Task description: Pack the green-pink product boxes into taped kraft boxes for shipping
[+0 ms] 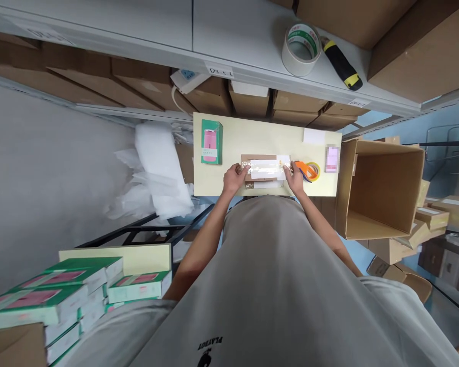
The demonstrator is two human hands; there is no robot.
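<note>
A small brown cardboard box [263, 158] lies near the front edge of the pale table, with shiny clear tape and a white label [265, 169] along its top. My left hand [234, 179] grips its left end, thumb on the taped top. At the right end, my right hand [294, 180] holds the box the same way, its fingers partly hidden. Just right of that hand sits an orange tape dispenser [302, 167] with a yellow-rimmed roll. A green box with a pink picture [211, 142] stands at the table's left.
White paper [313, 136] and a phone [332, 158] lie on the table [252, 135]. A large open carton [380, 188] stands right. Above, a shelf [245, 38] holds a tape roll [301, 48] and a utility knife [342, 65]. Green boxes [42, 300] are stacked lower left, beside white wrap [160, 168].
</note>
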